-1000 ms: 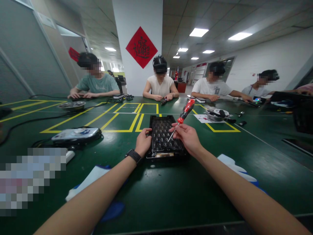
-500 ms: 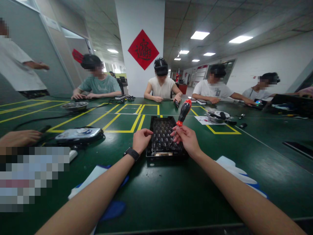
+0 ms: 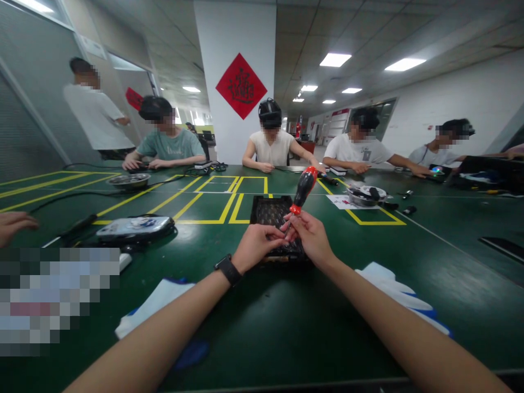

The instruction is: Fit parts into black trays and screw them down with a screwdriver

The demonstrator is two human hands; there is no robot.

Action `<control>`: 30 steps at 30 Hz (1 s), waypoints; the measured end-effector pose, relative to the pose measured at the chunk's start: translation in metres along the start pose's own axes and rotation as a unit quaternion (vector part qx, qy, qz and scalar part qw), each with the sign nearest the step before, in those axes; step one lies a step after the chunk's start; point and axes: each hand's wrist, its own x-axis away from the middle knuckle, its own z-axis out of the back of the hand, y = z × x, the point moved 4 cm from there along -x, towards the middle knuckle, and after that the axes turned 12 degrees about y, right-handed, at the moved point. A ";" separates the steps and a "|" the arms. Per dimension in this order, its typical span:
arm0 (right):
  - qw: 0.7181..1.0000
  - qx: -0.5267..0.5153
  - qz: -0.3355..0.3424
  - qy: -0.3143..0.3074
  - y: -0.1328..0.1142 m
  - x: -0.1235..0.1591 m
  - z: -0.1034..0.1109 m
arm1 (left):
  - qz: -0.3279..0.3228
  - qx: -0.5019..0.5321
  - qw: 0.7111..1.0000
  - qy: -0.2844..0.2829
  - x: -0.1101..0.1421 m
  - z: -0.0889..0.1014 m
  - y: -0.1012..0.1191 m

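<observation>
Gripping screwdriver (image 3: 304,188) above tray (image 3: 254,209)

Curling left hand (image 3: 258,244) by the tip end; cannot tell if holding anything. Pinching shaft (image 3: 289,223) in right hand (image 3: 314,236), tool tilted. Beneath: black tray, on table (image 3: 262,327), partly hidden.

Screwdriver (image 3: 303,191): red-and-black handle, thin metal shaft; held tilted above the case — handle up and right, shaft down and left, its tip hidden.
Case (image 3: 270,206): black, open-topped, dark inside with small glints; flat on the green table (image 3: 262,338) — near part partly covered.
</observation>
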 end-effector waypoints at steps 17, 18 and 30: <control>0.994 -0.069 -0.054 -0.062 0.008 0.000 -0.004 | -0.047 0.052 0.996 -0.062 -0.004 -0.002 -0.008; 0.994 -0.070 -0.061 -0.063 0.008 0.000 -0.005 | -0.044 0.055 0.996 -0.063 -0.004 -0.002 -0.008; 0.999 0.029 -0.024 -0.001 0.011 -0.001 0.001 | 0.038 0.083 0.995 -0.047 -0.001 -0.007 -0.017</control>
